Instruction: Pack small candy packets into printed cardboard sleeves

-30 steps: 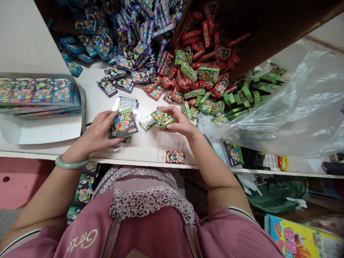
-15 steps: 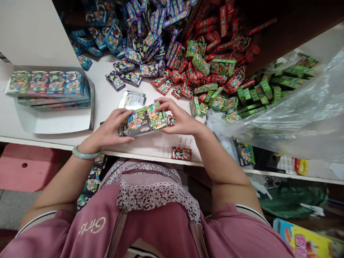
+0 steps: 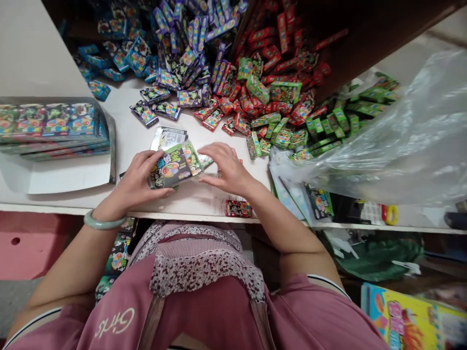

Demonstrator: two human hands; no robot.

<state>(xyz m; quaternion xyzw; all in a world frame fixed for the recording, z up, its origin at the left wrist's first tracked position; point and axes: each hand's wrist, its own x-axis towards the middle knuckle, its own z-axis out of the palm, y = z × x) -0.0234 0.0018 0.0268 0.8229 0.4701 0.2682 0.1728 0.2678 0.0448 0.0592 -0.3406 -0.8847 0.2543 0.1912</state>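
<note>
Clamping flat, dark-grey, rectangular printed packet (image 3: 170,170) in L hand (image 3: 135,181), w/ thumb along lower edge & fingers at upper corner, above white desk (image 3: 126,114). Holding R hand (image 3: 230,171) just R of packet, w/ thumb & curved fingers apart. Note small green printed box (image 3: 192,158) at packet's R edge; can't tell if inside. Also red-black printed box (image 3: 239,208), lower R of packet.
</note>
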